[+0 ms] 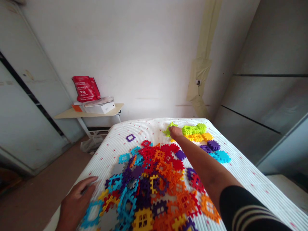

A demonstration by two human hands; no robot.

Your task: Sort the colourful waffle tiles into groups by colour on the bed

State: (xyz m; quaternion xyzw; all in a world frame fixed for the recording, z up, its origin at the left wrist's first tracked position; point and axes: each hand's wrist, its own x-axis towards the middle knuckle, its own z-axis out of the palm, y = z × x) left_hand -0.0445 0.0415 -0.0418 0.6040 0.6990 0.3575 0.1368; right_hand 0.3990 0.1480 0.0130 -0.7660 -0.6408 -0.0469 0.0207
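My right hand [175, 132] reaches to the far side of the white padded surface, its fingers closed on a lime green notched plastic building piece [172, 124]. Its fingertips are mostly hidden behind the hand. Just to its right sits a row of lime green pieces [193, 129], with yellow pieces [195, 138] in front. My left hand [76, 201] rests at the near left with thumb and fingers apart, holding nothing I can see. Beside it lies a light blue square frame piece [92, 214]. A mixed heap of notched pieces [144, 179] spreads between my arms.
Purple pieces [213, 145] and light blue pieces [221, 156] are grouped at the right. A lone purple frame [130, 138] lies at the back left. Beyond stands a small table [115, 110] bearing a red bag [84, 89] and a white box [101, 108]. Grey cabinet doors [269, 93] flank the right.
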